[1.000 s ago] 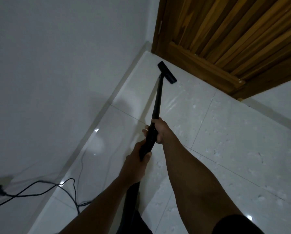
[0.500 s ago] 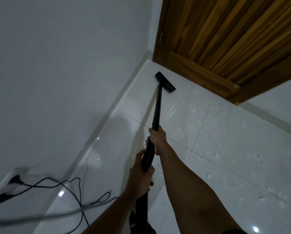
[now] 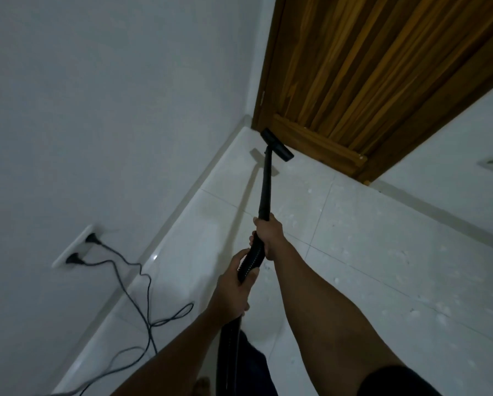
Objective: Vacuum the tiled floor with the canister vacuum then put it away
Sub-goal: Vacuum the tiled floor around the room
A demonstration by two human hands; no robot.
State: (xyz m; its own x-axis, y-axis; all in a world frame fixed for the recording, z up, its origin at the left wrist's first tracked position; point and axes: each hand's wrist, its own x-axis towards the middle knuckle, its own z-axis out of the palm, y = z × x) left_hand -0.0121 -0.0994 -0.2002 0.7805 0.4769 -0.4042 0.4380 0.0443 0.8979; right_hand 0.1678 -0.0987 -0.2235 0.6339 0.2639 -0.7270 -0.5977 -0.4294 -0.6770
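Note:
I hold a black vacuum wand (image 3: 265, 187) with both hands. My right hand (image 3: 269, 234) grips the wand higher up, and my left hand (image 3: 235, 284) grips its ribbed handle end just below. The black floor nozzle (image 3: 276, 144) rests on the white tiled floor (image 3: 368, 252) right at the foot of the wooden door, close to the room's corner. A black hose (image 3: 229, 355) drops from my left hand toward the bottom edge. The canister itself is out of sight.
A wooden door (image 3: 368, 81) stands at the far side. The white wall (image 3: 96, 110) on the left carries an outlet (image 3: 76, 247) with two plugs, and black cords (image 3: 142, 304) loop over the floor along the baseboard. White specks dot the tiles at right.
The nozzle has slid away from me, from the tile's middle up to the door's base near the corner. My view has shifted, bringing the wall outlet and cords into sight.

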